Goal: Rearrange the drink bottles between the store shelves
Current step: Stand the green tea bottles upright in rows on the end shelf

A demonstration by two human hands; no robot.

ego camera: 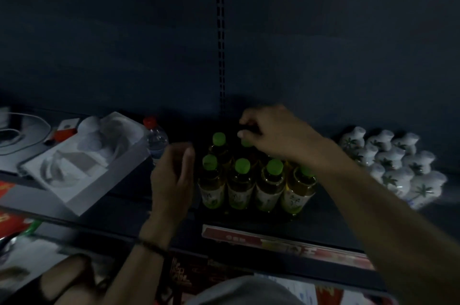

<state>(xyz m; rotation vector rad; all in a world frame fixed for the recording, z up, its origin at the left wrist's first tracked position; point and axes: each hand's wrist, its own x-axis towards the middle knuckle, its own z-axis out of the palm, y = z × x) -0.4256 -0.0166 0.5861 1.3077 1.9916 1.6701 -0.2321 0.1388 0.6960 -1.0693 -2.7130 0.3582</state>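
Several green-capped drink bottles [240, 184] with yellowish liquid stand in rows on a dark shelf [323, 220], in dim light. My right hand [276, 134] reaches over the back row, its fingers curled at the cap of a rear bottle [247, 143]; whether it grips the cap is unclear. My left hand [173, 177] hovers just left of the front-left bottle [211, 180], fingers loosely curled, holding nothing. A clear water bottle with a red cap [155, 139] stands left of the group.
A white open box with packing [82, 162] lies at the shelf's left. Several white ceramic bottles with green palm prints [395, 167] are stacked at the right. A red price strip [286, 246] runs along the shelf front. A slotted upright [220, 30] divides the back wall.
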